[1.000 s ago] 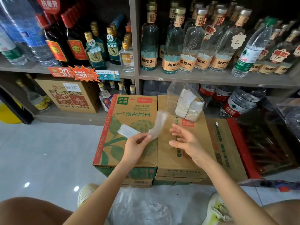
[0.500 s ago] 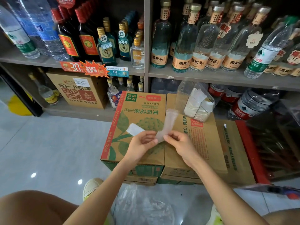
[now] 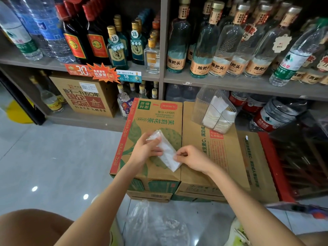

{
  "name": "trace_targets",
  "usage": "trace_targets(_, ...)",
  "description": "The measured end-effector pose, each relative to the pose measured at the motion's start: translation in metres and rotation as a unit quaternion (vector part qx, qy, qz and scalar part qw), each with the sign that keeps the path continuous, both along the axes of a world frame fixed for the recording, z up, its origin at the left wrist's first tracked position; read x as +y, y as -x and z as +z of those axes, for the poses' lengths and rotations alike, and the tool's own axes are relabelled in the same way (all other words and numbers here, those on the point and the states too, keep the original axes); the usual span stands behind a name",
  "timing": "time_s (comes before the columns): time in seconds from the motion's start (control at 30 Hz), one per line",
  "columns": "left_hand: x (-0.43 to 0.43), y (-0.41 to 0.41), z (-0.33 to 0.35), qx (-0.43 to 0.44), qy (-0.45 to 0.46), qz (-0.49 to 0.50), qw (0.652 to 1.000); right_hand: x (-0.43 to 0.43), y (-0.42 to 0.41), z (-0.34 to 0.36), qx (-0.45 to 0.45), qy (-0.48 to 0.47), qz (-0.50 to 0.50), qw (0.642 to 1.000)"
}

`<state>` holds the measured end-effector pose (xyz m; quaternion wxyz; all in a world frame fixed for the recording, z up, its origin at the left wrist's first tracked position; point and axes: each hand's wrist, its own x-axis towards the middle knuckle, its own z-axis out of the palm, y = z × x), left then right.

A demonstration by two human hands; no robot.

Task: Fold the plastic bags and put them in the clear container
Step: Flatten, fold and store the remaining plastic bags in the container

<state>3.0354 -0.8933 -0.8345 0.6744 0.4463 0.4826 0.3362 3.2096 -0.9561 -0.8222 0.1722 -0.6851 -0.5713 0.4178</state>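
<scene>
shop shelves (image 3: 230, 82) full of bottles stand behind. on the right carton (image 3: 221, 157) i see the clear container (image 3: 198, 105). left hand (image 3: 145, 150) presses flat fingers, together, on the folded plastic bag (image 3: 167, 153); right hand (image 3: 193, 158) pinches its near edge. bag lies on the green carton (image 3: 156, 119), long axis far-left to near-right.
</scene>
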Motion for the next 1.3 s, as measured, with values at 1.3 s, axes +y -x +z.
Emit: trace_targets(1.3, 0.01, -0.007, -0.018, 0.423, -0.417, 0.101, 0.798, -0.017, 0.014, -0.043, -0.323, -0.148, 0.07, 0.932)
